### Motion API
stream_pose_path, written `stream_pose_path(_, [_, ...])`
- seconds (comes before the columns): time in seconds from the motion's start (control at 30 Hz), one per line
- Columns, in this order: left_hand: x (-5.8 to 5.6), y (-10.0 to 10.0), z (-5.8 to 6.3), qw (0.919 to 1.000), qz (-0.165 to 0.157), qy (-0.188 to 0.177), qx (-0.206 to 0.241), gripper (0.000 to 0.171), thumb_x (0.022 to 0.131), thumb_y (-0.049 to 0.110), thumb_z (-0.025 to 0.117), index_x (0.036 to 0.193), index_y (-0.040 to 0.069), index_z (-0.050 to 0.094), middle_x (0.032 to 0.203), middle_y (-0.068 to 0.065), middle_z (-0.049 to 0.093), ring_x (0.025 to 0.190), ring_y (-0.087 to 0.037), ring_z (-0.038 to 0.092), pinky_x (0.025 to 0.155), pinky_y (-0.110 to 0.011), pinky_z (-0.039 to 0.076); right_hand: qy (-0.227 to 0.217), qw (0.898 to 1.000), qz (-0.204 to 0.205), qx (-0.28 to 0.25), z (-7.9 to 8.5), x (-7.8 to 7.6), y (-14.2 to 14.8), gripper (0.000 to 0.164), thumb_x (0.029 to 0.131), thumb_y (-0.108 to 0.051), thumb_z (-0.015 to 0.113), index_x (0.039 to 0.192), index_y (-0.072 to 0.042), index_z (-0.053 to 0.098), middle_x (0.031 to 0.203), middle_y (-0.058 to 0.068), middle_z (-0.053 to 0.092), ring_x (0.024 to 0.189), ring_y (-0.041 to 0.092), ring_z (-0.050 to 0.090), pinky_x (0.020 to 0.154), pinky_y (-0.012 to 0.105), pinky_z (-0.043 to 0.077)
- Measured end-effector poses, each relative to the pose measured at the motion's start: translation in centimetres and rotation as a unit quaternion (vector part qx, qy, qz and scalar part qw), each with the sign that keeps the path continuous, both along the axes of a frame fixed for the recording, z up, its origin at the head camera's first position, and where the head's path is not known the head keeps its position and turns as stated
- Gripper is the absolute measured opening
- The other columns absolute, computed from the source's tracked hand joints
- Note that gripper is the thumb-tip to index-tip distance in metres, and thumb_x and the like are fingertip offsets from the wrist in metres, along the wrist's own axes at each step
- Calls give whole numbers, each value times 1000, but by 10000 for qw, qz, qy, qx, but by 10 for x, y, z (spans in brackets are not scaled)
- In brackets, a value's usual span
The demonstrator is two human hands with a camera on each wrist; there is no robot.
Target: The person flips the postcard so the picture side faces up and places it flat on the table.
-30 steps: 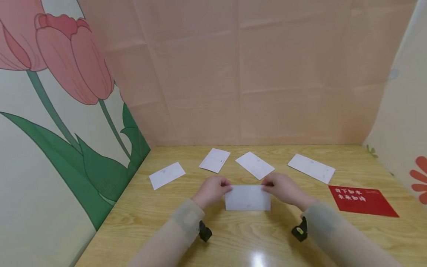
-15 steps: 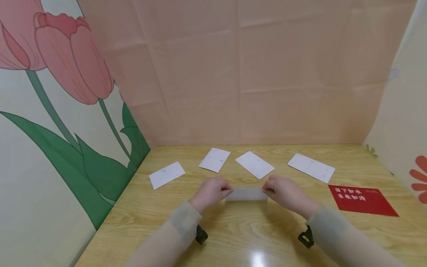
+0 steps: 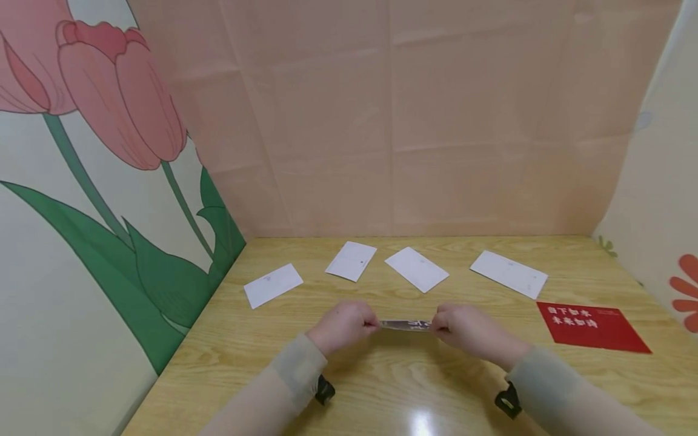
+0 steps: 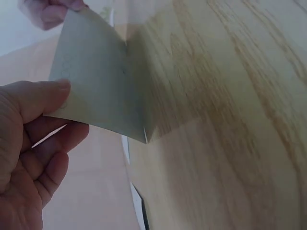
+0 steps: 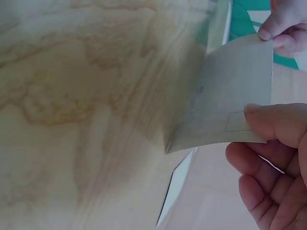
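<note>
Between both hands a postcard is held on edge over the table. In the head view only a thin strip of its dark face with white lettering shows on the postcard (image 3: 406, 326). Its pale back with faint printed boxes fills the right wrist view on the postcard (image 5: 235, 81), slightly bowed, lower edge right at the tabletop. My left hand (image 3: 343, 327) pinches one end, thumb (image 4: 53, 98) on the back and fingers behind. At the other end my right hand (image 3: 474, 333) pinches the same way, thumb (image 5: 271, 122) on the back.
Several white-backed cards lie along the far part of the wooden table (image 3: 262, 375): one at left (image 3: 272, 286), two near the middle, one at right (image 3: 509, 274). A red card (image 3: 594, 328) with white characters lies at right. A pinkish sheet (image 3: 327, 151) hangs behind.
The postcard has tipped from showing its white back to nearly edge-on, its dark face now showing in the head view. Both hands have come slightly nearer the person, still pinching its ends.
</note>
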State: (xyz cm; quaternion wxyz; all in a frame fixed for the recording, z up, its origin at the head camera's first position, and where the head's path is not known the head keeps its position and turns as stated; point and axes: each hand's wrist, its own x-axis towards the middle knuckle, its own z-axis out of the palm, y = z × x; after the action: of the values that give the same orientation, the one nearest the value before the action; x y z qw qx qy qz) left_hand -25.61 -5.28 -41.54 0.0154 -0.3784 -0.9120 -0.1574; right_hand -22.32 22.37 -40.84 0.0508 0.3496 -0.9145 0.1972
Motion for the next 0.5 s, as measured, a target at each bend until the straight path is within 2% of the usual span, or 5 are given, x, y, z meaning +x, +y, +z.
stream_pose_path(0.23, [4,3,-6,9989,105,-345,-313,8,88,19,72,91,19,78,84,13,65,78,2,55,73,-17,47,-49,9998,39,188,-13,0,2,15,79,-5,75,80,-19,73,78,-16,56,70,-1,52,63,24,50])
stream_pose_path(0.4, [7,6,-10,9968,169,-610,-482,8,88,21,71,92,20,78,85,13,64,78,1,54,77,-19,47,-256,9993,38,276,-20,-1,3,16,80,-6,74,80,-22,73,81,-17,57,72,-1,51,66,25,50])
stream_pose_path(0.5, [9,7,-11,9961,184,-647,-567,7,88,23,71,90,22,78,84,13,62,77,1,54,77,-19,47,-302,9989,59,344,-23,-1,2,16,80,-7,74,81,-23,74,82,-17,57,74,-1,51,67,26,50])
